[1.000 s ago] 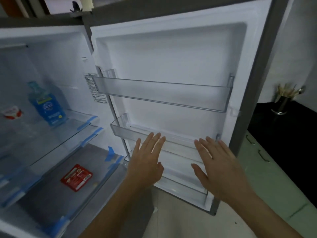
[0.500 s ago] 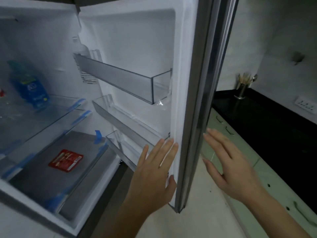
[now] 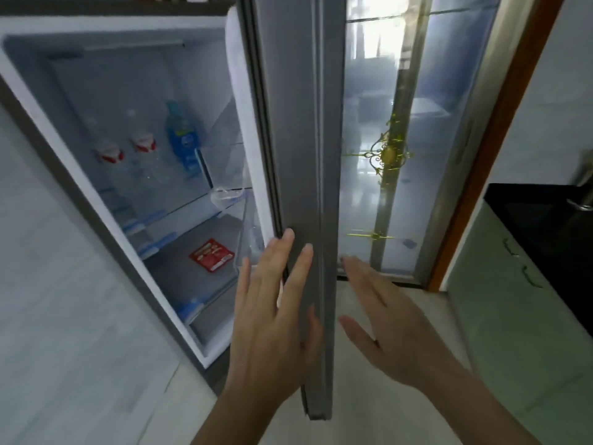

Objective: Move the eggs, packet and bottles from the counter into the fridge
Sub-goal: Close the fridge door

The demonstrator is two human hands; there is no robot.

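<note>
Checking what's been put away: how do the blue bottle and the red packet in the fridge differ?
The blue bottle stands upright on the upper glass shelf; the red packet lies flat on the grey shelf below. The blue bottle is tall and rounded; the red packet is thin and flat. Both sit inside the open fridge.
</note>
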